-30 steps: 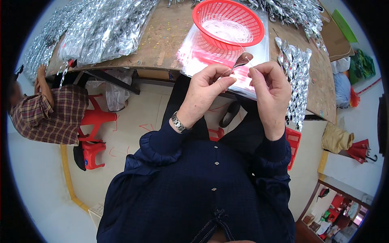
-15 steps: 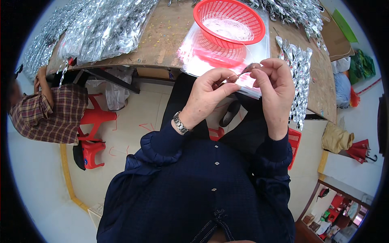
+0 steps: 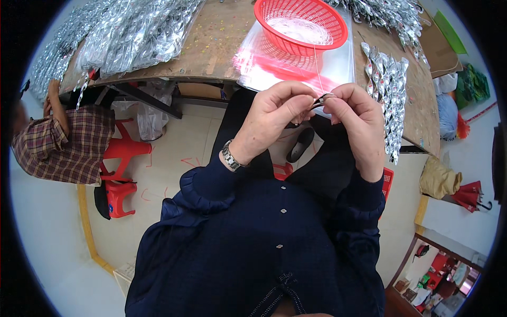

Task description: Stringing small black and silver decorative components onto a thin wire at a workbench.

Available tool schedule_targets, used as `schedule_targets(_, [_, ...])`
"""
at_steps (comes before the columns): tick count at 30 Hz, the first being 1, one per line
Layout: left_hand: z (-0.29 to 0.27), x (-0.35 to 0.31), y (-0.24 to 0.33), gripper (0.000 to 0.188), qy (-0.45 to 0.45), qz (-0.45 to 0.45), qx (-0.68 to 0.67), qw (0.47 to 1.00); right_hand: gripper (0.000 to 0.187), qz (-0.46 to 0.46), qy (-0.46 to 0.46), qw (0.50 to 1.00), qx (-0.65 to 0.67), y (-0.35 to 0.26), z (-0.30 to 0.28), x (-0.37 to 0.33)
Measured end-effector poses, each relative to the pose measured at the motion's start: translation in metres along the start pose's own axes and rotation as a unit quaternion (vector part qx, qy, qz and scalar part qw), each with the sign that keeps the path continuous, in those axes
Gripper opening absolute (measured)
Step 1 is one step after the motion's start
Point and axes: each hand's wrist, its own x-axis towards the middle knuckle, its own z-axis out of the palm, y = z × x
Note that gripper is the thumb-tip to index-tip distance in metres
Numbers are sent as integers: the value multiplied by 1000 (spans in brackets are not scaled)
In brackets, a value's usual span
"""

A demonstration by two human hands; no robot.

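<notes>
Both the left hand and right hand pinch a small shiny metal piece trailing thin thread.

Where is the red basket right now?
In the head view the red basket sits at the top, right of centre, on clear plastic bags on the wooden table, beyond both hands.

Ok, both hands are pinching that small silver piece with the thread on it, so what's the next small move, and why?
Probably draw the thin thread gently taut. The left hand and right hand pinch the small silver piece between their fingertips above the lap, and the thread runs up from it toward the red basket on the table.
</notes>
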Motion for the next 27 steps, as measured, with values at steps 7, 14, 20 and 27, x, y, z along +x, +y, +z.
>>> schedule_targets(7, [5, -3, 1, 15, 36, -8, -16, 999, 7, -2, -19, 1000, -20, 4, 5, -11])
schedule_targets(14, [11, -6, 2, 11, 39, -2, 11, 999, 5, -1, -14, 1000, -24, 3, 5, -17])
schedule_targets(20, [17, -6, 6, 8, 27, 31, 30, 999, 5, -11, -14, 999, -34, -2, 4, -23])
schedule_targets(27, [24, -13, 9, 5, 30, 58, 31, 997, 6, -74, 4, 995, -64, -5, 7, -34])
